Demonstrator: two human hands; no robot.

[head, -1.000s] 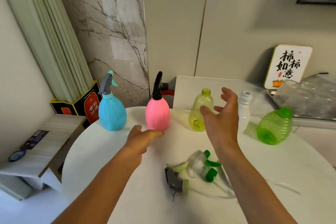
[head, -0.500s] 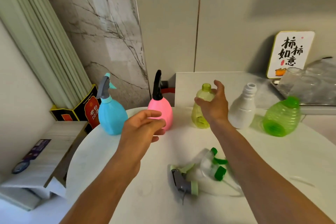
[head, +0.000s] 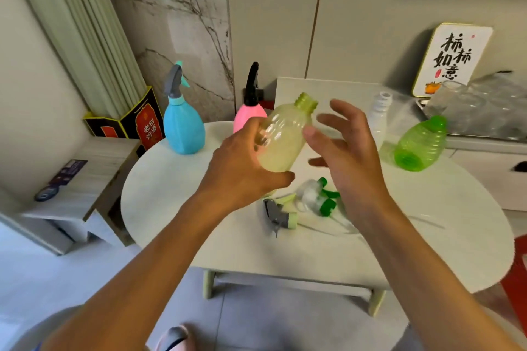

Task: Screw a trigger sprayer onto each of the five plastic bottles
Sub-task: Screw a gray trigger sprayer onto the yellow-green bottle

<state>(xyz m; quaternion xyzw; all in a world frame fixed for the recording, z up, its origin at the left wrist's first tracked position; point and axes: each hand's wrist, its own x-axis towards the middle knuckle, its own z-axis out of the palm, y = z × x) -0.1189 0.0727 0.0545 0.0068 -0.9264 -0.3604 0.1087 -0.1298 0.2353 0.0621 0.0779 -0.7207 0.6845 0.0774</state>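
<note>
My left hand (head: pixel 242 168) grips a yellow-green translucent bottle (head: pixel 285 137) tilted above the round white table (head: pixel 199 225), its open neck pointing up and right. My right hand (head: pixel 348 148) hovers just right of the bottle, fingers spread and holding nothing. Loose trigger sprayers lie on the table below: a grey and pale green one (head: pixel 281 216) and a clear one with green parts (head: pixel 319 196). A blue bottle (head: pixel 184 125) and a pink bottle (head: pixel 248 117) at the back carry sprayers. A white bottle (head: pixel 379 117) stands open-necked, and a green bottle (head: pixel 419 142) lies on its side.
A sign with black characters (head: pixel 450 60) leans on the wall at back right, beside clear plastic containers (head: pixel 479 111). A dark red box (head: pixel 137 122) and a low wooden shelf (head: pixel 82 179) stand to the left. A red object (head: pixel 516 288) sits at the right edge.
My right hand took the yellow-green bottle from the back of the table and brought it nearer. My left hand rose and now grips it, and my right hand has let go.
</note>
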